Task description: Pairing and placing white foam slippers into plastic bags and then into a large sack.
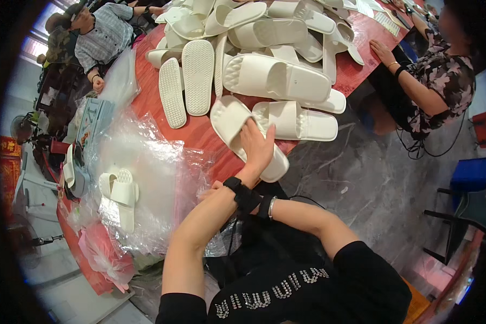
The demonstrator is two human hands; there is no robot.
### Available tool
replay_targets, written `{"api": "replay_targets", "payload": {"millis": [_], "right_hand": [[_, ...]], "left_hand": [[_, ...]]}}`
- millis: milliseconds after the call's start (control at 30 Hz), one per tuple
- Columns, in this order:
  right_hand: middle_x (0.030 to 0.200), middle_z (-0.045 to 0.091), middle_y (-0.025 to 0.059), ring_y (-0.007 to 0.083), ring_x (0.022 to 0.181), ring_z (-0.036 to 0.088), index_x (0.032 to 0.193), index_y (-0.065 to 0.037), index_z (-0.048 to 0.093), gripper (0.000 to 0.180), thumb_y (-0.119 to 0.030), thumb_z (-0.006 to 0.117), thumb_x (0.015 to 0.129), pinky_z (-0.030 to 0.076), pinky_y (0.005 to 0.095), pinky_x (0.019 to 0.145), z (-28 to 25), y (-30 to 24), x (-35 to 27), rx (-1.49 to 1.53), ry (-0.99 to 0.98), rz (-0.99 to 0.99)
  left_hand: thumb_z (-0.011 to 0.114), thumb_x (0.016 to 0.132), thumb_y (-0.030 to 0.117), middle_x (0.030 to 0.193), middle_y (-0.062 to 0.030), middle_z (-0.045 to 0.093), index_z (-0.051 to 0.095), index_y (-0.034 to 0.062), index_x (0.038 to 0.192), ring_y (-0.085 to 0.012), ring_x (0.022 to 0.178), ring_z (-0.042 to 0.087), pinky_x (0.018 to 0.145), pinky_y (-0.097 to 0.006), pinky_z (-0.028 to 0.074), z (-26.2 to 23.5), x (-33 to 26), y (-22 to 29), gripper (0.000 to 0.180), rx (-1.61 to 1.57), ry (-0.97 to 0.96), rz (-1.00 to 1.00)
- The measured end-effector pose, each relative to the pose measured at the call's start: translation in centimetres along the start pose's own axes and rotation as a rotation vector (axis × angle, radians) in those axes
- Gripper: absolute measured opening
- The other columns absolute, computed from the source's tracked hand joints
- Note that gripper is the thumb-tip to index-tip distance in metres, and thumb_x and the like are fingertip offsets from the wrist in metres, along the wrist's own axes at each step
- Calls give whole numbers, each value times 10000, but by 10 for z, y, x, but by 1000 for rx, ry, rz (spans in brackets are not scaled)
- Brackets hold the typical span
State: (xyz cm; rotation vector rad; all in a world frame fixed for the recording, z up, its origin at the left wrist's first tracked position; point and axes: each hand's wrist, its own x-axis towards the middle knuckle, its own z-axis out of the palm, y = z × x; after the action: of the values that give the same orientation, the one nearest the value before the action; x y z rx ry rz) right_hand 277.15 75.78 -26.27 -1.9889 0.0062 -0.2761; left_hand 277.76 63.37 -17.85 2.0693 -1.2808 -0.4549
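Observation:
My forearms cross, the left one on top. My left hand is at the foot opening of a white slipper, its fingers against the strap and the tips partly hidden. That slipper lies slanted, with its heel out past the table edge. Partly covered by my left forearm, my right hand has curled fingers at the edge of a clear plastic bag. Beside the held slipper lies another white slipper. Two more slippers show their textured soles behind it.
A heap of white slippers covers the far part of the red table. Printed slippers show on the stacked bags at left, near a pink plastic bag. People sit at far left and right. A blue stool stands on the grey floor.

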Motion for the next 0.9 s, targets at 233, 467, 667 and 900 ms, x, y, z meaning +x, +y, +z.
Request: {"api": "replay_targets", "payload": {"millis": [233,467,667,900], "right_hand": [[1272,444,124,284,1176,398,1203,-77,481,383,-258,433,868,280,395,997,-52,-37,-15,67,-77,14],[1293,422,110,277,1220,338,1205,-85,476,395,-279,415,866,235,413,1017,-76,-31,-20,121,-132,109],[1294,421,108,279,1232,320,1195,-88,486,391,-280,408,864,227,418,1020,-83,-41,-11,89,-195,132],[1174,481,118,279,1155,377,1116,-87,536,344,-246,446,824,271,411,965,-82,-46,-3,131,-45,33]], "left_hand": [[567,632,657,1195,-242,395,312,-47,1222,-381,1138,345,958,-478,208,21,53,10,953,67,228,-449],[465,728,617,1021,-263,551,530,-77,1000,-414,975,495,885,-539,281,21,76,24,749,-134,230,-570],[356,849,468,962,-272,574,574,-103,886,-406,974,496,917,-520,232,4,85,11,612,-505,367,-581],[455,870,353,837,-82,562,548,-26,979,-193,755,493,704,-322,382,-20,73,9,405,-779,516,-559]]}}
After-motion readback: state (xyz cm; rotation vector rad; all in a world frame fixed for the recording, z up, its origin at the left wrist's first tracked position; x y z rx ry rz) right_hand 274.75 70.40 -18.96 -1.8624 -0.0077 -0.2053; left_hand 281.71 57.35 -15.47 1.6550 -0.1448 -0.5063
